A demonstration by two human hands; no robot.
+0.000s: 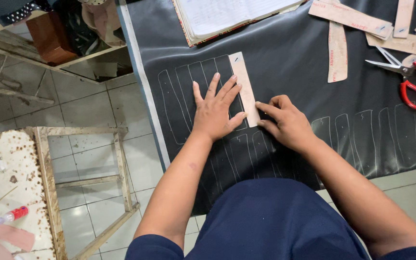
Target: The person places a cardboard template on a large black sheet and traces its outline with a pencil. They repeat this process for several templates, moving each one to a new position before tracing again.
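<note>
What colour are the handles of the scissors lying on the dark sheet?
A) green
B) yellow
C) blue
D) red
D: the scissors at the right of the dark sheet have red loop handles, with the metal blades open and pointing left.

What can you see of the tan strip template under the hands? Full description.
The tan strip template is a long, narrow, flat piece that looks like card, with a small dark mark near its far end. It lies flat on the black sheet, beside white traced outlines. The left hand presses beside it, thumb at its edge; the right hand touches its near end with its fingers.
</note>
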